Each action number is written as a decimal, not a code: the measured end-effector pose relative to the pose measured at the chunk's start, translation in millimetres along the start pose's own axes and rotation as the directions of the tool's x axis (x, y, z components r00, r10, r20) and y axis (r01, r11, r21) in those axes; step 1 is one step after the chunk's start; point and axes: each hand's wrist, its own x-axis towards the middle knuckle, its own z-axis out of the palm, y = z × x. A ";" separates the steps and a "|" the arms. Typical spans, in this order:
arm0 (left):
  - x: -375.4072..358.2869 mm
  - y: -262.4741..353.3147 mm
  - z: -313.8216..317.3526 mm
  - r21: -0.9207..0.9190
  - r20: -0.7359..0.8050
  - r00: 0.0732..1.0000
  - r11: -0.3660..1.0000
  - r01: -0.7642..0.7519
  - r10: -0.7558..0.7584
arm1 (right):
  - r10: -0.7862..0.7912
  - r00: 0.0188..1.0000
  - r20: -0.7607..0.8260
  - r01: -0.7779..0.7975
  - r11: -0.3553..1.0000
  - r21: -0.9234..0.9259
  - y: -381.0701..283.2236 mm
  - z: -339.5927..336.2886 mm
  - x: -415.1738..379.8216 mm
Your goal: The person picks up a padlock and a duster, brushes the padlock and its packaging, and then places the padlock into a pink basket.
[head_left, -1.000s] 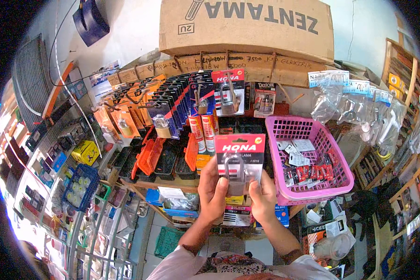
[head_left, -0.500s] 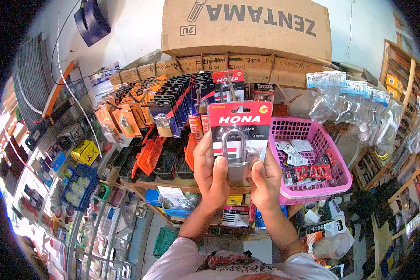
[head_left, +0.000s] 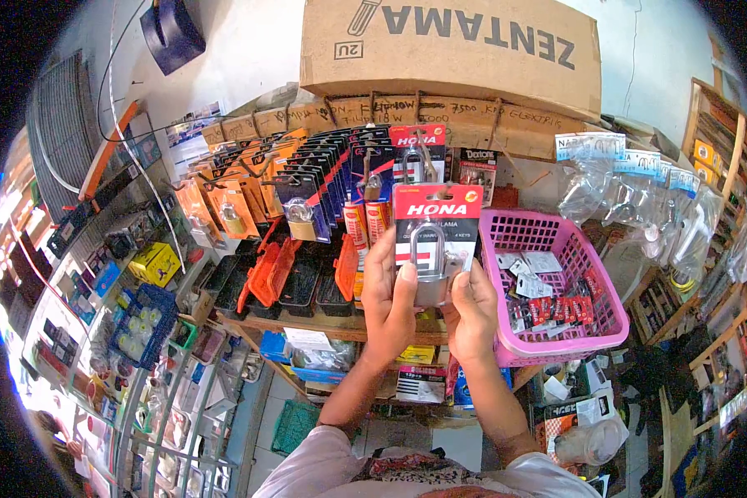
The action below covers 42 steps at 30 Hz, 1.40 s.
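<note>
Both my hands hold one packaged padlock (head_left: 432,249), a grey lock under clear plastic on a red, black and white HONA card. My left hand (head_left: 388,299) grips the card's lower left side, thumb on the front. On the lower right side my right hand (head_left: 471,319) pinches it the same way. The fingers behind the card are hidden. Behind it another HONA padlock pack (head_left: 417,145) hangs on the rack, beside rows of blue-carded padlocks (head_left: 300,214) and orange-carded padlocks (head_left: 231,212). To the right of my right hand is a pink basket (head_left: 560,342) with small carded packs in it.
A cardboard box (head_left: 448,66) rests above the hook board. Clear bagged fittings (head_left: 589,178) hang at the right. Below the rack stand black bins (head_left: 299,286) with orange lids. A blue basket (head_left: 145,328) of round items sits left, over glass shelving.
The padlock pack has gone slightly farther from the camera and a little right, with both hands still on it. The whole view has shifted slightly.
</note>
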 end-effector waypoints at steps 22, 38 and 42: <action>63.9 -34.9 -22.3 0.132 0.040 0.999 0.991 0.001 -0.006 | 0.002 1.000 0.017 -0.002 1.000 -0.009 63.2 -30.5 125.6; 24.5 -35.3 -34.3 0.195 0.159 0.980 0.977 0.085 -0.117 | 0.469 0.859 0.207 -0.401 0.866 -0.299 -13.0 -55.3 -63.6; -26.8 -28.8 -49.8 0.101 0.188 0.965 0.981 0.167 -0.183 | 0.542 0.660 0.520 -0.130 0.765 -0.631 -112.0 -70.0 -72.3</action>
